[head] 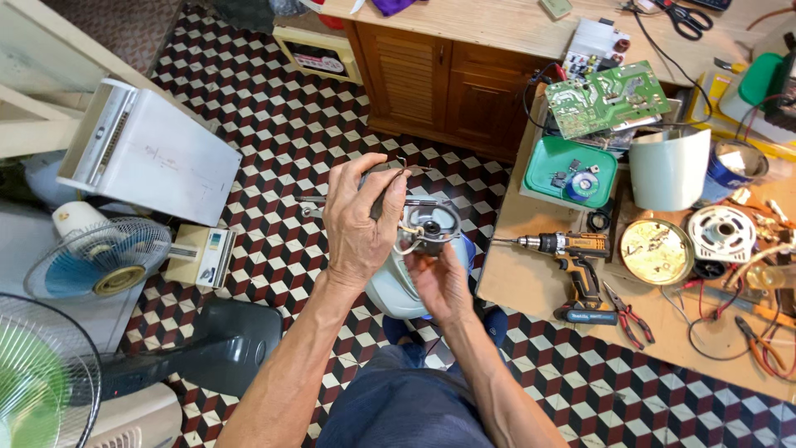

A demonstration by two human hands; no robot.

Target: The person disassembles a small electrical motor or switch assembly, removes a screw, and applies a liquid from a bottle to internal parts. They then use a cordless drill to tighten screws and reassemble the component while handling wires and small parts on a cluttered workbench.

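Hands: left (pixel 356 220) grips pliers (pixel 377 202), right (pixel 439 282) steadies motor (pixel 431 226).

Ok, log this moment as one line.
left hand: holds thin metal tool at motor | right hand: steadies pale blue rounded plastic fan housing | yellow cordless drill: lying on wooden table

— Where is there room to pass?

— Left of the left hand (pixel 358 222), over the chequered tile floor (pixel 282 141): open as far as the white box-shaped appliance casing (pixel 153 153) and the small blue fan (pixel 98 259). Lower left, a dark plastic base (pixel 217 342) and a green-bladed fan (pixel 37 382) stand in the way.

— And to the right?

— Tight. Beside the right hand (pixel 439 282), the wooden table (pixel 518 286) edge sits near, with an orange-and-black cordless drill (pixel 572 257) pointing its bit inward. Behind it, a green plastic tray (pixel 572 170), round brass-coloured disc (pixel 657 250) and red-handled pliers (pixel 628 315) crowd the surface.
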